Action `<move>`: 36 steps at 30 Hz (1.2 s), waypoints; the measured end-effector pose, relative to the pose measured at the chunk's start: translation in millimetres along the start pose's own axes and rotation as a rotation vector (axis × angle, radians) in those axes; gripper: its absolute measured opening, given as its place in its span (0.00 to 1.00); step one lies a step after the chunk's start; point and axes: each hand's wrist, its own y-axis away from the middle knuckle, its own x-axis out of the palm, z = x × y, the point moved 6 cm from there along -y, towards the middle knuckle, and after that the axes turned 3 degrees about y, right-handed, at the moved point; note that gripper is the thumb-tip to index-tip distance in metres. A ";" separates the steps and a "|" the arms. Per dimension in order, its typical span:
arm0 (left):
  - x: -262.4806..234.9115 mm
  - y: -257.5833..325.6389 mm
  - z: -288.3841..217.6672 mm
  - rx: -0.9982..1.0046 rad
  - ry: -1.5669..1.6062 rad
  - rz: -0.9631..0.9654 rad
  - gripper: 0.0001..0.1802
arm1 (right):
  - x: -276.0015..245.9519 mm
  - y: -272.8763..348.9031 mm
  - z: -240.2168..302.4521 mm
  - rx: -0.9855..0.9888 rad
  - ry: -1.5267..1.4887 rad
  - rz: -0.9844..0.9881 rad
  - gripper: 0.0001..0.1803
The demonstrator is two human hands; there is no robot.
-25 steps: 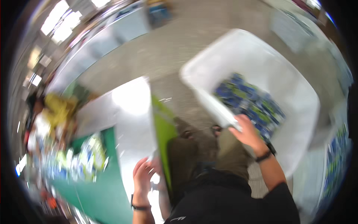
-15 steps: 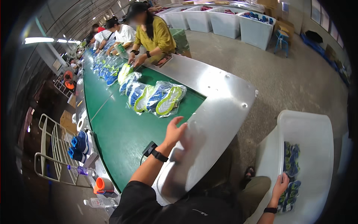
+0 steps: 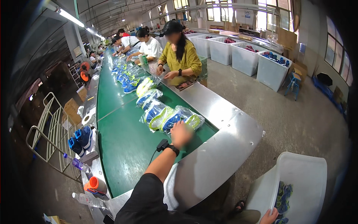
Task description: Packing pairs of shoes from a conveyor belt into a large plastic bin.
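My left hand [image 3: 181,135] reaches over the green conveyor belt [image 3: 128,156] to the nearest blue-and-lime sneaker [image 3: 170,122], which lies in a clear plastic bag. The fingertips overlap the bag, but the hand is blurred and its grip does not show. At the lower right edge, my right hand [image 3: 269,216] is closed over the rim of a white plastic bin [image 3: 280,175]. Inside that bin lie several blue-and-lime shoes [image 3: 284,196]. More bagged shoes [image 3: 145,87] form a row up the belt.
A metal ledge [image 3: 223,149] borders the belt on the right. Left of it stand dark blue shoes [image 3: 80,140], bottles [image 3: 87,200], an orange cup [image 3: 96,184] and a metal rack [image 3: 48,130]. Co-workers [image 3: 181,56] line the far side, with large white bins [image 3: 274,72] behind.
My left hand has moved forward from the ledge onto the nearest bagged sneaker. My right hand stays at the bin rim, lower in view. The view has tilted up.
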 end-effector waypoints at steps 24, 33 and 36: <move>-22.8 192.6 -30.3 -0.250 1.260 0.422 0.41 | -8.4 1.8 18.1 0.089 0.024 0.037 0.21; -103.6 66.9 8.2 0.191 0.276 -0.437 0.33 | -5.3 8.0 5.4 0.180 -0.066 0.084 0.24; -47.4 -4.2 111.7 -0.270 0.672 -0.030 0.38 | 0.0 10.2 18.4 0.157 -0.119 0.038 0.23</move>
